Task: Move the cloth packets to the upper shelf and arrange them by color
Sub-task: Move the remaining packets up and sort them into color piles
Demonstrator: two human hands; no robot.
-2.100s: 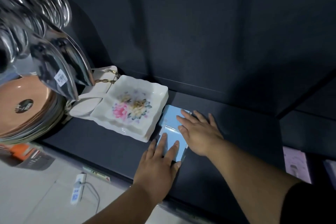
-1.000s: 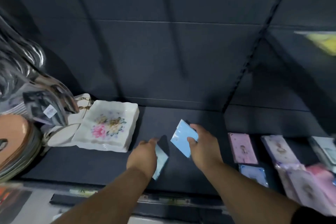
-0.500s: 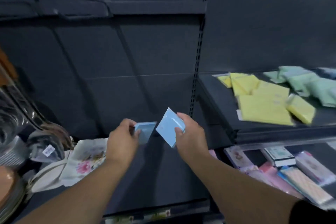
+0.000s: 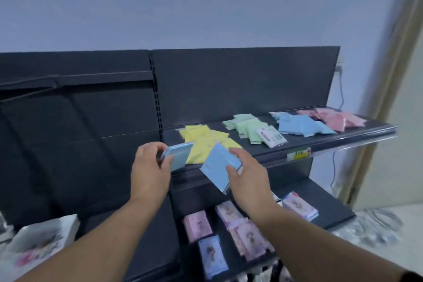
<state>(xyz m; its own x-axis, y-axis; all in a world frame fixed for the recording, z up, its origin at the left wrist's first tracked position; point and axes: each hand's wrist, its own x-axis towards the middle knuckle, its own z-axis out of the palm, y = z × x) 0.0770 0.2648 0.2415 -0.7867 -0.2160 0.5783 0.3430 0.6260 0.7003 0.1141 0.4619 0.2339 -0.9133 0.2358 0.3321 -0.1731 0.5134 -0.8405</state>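
Note:
My left hand grips a light blue cloth packet in the air before the upper shelf. My right hand holds a second light blue packet, tilted, just below the shelf's front edge. On the upper shelf the packets lie in groups by colour: yellow packets at the left, then green packets, blue packets and pink packets at the right. A white labelled packet lies among the green ones.
The lower shelf holds several pink and blue patterned packets. A white floral dish sits at the lower left. Dark back panels stand behind both shelves, with a pale wall above and a door frame at the right.
Both hands lifted the two blue packets from the lower left shelf by the dish, up and to the right, to the upper shelf's front edge. The view has risen with them.

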